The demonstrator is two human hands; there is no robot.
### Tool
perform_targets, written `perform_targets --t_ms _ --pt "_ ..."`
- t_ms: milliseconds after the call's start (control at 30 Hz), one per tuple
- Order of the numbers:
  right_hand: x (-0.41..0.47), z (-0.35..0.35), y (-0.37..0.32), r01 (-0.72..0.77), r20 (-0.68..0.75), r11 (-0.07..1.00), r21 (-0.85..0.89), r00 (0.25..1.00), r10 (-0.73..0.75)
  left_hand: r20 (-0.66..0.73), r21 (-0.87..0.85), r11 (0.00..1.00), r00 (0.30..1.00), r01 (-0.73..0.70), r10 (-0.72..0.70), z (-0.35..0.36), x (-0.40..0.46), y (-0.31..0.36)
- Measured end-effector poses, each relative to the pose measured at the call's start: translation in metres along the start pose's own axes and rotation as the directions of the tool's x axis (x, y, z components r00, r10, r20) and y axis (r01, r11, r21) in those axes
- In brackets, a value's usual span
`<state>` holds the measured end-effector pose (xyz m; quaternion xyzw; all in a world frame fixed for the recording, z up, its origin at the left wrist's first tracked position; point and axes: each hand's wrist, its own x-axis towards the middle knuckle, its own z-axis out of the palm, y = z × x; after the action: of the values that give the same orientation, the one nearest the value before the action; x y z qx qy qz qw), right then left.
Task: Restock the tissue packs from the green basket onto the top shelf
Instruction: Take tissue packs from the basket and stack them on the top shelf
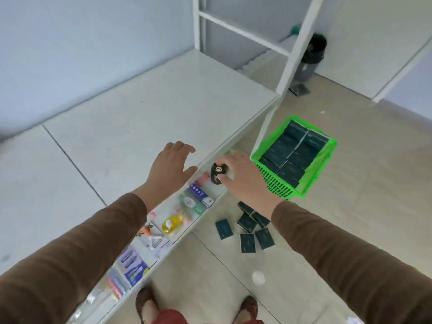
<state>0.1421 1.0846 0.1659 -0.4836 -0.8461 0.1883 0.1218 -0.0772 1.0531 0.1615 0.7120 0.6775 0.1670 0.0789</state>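
Observation:
The green basket (278, 186) stands on the floor to the right of the shelf unit, filled with dark teal tissue packs (294, 150). Several more of these tissue packs (247, 230) lie scattered on the floor below my right arm. The white top shelf (140, 113) is bare. My left hand (173, 164) hovers over its front edge, fingers spread and holding nothing. At the shelf edge, beside the basket, my right hand (243, 181) grips a small black object (216, 175) with a round pale top.
A lower shelf below the top one holds a yellow bottle (171, 224), a blue box (201, 194) and other packaged goods (133, 265). A white frame upright (294, 50) rises at the shelf's far right corner, with a black bin (313, 54) behind it. My feet (145, 305) are at the bottom.

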Motion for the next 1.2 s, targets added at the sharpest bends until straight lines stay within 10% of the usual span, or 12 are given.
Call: perform_targets --t_ms 733,1200 --pt "0.02 -0.082 0.391 -0.551 0.041 0.802 0.23 0.829 0.558 0.356 -0.092 0.989 0.924 -0.112 0.138 0.217 0.261 0.237" --pt "0.177 -0.058 0.647 -0.669 0.174 0.733 0.12 0.741 0.648 0.494 0.188 0.978 0.869 -0.088 -0.017 0.38 0.502 0.281"
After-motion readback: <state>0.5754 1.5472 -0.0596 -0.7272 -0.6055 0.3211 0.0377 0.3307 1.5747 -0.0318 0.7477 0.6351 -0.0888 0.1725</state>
